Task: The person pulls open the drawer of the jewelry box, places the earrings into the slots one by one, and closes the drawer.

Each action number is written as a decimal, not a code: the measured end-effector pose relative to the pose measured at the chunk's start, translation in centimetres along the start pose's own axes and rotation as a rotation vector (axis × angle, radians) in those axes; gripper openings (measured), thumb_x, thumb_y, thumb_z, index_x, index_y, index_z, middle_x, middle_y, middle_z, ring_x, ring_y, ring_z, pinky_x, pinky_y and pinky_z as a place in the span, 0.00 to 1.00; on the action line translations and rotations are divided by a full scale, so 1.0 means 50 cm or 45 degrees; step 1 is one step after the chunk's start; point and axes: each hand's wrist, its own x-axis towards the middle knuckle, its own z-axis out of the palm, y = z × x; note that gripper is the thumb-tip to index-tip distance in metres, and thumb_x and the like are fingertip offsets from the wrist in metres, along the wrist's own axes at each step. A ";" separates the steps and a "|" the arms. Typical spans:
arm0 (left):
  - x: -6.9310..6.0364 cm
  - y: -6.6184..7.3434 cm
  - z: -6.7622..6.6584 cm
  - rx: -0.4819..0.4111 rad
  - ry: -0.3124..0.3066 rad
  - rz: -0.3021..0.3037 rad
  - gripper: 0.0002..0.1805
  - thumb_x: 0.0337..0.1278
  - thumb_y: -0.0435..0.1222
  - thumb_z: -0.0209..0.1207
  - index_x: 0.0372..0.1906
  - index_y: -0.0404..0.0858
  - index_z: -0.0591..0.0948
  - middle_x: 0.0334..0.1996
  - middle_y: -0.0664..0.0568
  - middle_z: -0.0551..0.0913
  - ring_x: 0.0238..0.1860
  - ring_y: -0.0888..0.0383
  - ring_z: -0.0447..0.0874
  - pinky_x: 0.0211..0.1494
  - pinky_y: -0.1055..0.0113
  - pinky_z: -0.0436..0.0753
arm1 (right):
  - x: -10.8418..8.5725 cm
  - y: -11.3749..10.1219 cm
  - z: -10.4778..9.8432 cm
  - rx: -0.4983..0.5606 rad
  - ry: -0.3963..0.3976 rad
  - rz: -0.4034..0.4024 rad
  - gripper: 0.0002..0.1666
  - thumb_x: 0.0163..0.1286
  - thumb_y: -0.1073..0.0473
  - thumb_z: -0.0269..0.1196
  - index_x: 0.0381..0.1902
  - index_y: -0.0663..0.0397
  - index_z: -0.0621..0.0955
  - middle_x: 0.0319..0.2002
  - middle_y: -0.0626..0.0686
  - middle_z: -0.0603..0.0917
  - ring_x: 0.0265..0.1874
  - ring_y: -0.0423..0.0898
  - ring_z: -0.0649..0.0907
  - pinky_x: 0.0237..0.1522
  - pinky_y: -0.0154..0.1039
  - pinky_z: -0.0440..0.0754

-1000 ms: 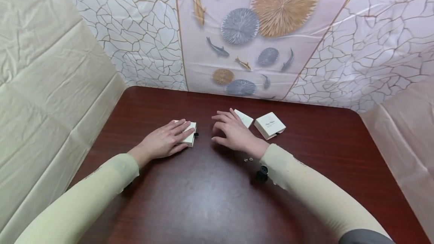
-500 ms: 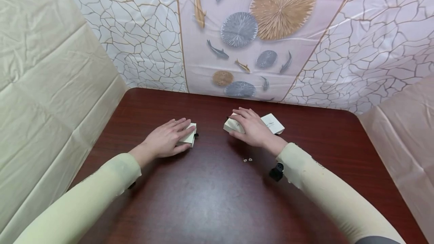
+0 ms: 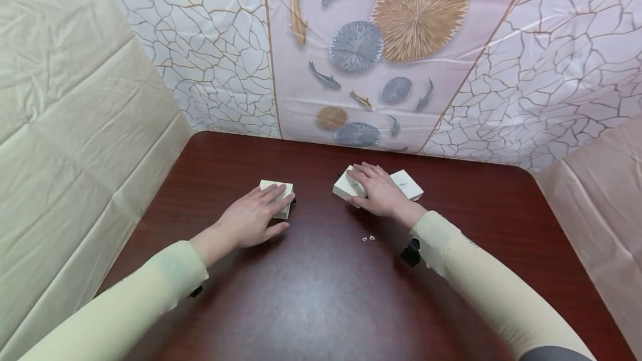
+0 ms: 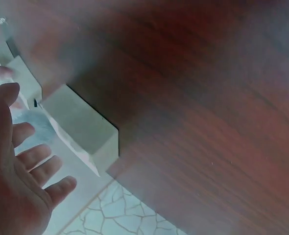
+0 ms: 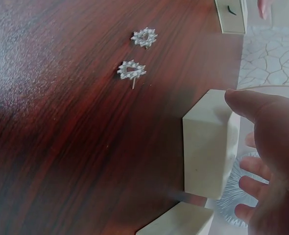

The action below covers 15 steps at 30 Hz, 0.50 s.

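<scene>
My left hand lies over a small white box at the left, fingers extended across its lid. The thumb is apart from the box's near side. In the left wrist view its fingers hang loosely above that box. My right hand rests over a middle white box, index finger stretched across the top. The right wrist view has the thumb at a corner of this box, other fingers loose above it. Nearer lie two sparkling stud earrings, one with its post showing.
Just right of the middle box stands another white box with dark lettering, partly behind my right hand. A black ribbon tab sticks out of the left box. Patterned cloth hangs behind the dark red table.
My right hand shifted right onto the middle box, which moved left and turned. My left hand slid slightly nearer, its thumb coming away from the left box. The earrings stayed put.
</scene>
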 end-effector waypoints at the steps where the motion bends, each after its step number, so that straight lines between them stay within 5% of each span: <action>1: -0.003 0.005 0.000 0.005 -0.012 0.004 0.36 0.74 0.53 0.63 0.78 0.38 0.74 0.77 0.36 0.72 0.77 0.40 0.71 0.77 0.41 0.72 | 0.000 0.002 0.002 0.001 -0.002 0.002 0.41 0.70 0.52 0.73 0.75 0.64 0.75 0.75 0.70 0.73 0.77 0.71 0.68 0.78 0.66 0.63; 15: -0.034 0.032 0.000 0.054 -0.050 0.017 0.37 0.74 0.55 0.62 0.79 0.41 0.74 0.77 0.39 0.72 0.77 0.41 0.71 0.76 0.40 0.72 | 0.007 0.006 0.015 0.051 -0.029 0.048 0.42 0.72 0.51 0.72 0.78 0.62 0.72 0.76 0.70 0.70 0.73 0.70 0.72 0.75 0.63 0.69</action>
